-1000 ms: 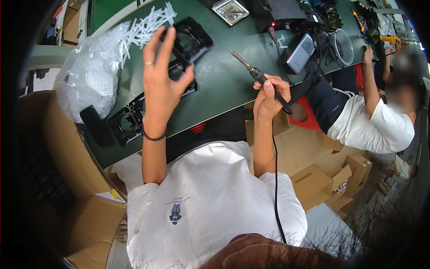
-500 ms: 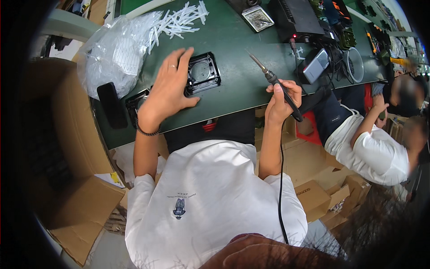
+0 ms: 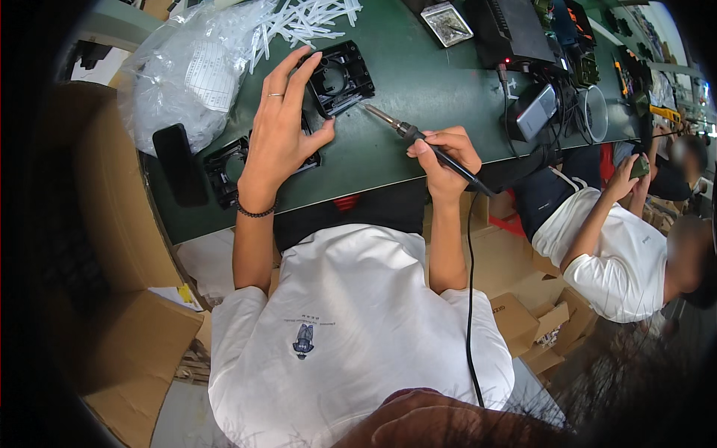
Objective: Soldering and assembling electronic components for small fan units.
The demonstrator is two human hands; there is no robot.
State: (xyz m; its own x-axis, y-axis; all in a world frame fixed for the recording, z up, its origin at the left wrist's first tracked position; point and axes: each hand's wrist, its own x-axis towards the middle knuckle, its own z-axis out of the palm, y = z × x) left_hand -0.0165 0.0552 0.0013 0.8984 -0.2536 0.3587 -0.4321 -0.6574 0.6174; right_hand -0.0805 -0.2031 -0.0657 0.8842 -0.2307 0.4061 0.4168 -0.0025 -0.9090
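Your left hand [image 3: 282,138] is holding the black frame [image 3: 356,73] at its left side; your right hand [image 3: 447,163] grips the soldering iron [image 3: 409,132], tip near frame.

dark green table [image 3: 418,160] before me, faint sheen across its top. tan floor [image 3: 499,261] below, cardboard boxes [image 3: 515,322] to my right. large open carton [image 3: 112,224] at my left; red stool [image 3: 511,224] partly hidden.

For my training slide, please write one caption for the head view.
The right hand holds a soldering iron, tip near a black frame; the left hand is at the frame's left side.
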